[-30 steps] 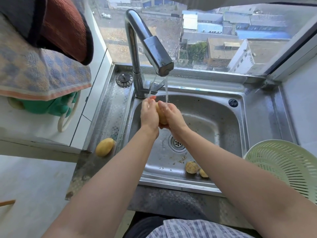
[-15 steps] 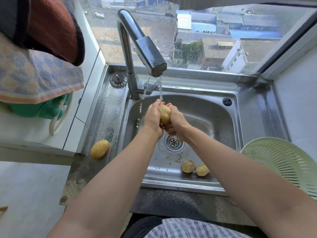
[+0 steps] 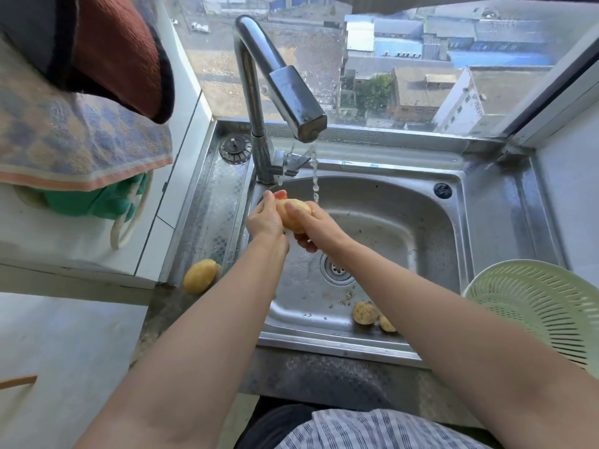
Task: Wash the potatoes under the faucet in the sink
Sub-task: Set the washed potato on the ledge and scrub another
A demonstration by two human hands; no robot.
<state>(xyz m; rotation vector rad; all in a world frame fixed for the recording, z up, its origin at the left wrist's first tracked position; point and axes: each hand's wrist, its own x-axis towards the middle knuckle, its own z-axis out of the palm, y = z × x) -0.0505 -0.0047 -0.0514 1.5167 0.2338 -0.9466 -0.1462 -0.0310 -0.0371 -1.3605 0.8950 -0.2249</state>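
Readable text: I find none.
White building (image 3: 460,102), 1 o'clock: wall marks too blurred for me to read.

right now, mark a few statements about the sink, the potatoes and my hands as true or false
1. Water runs from the faucet. True.
2. The left hand and right hand grip the same potato. True.
3. The colander sits inside the sink. False: it stands outside the basin, to its right.
4. No potatoes lie in the sink. False: two small potatoes lie near its front edge.
5. A loose potato lies on the ledge left of the sink. True.
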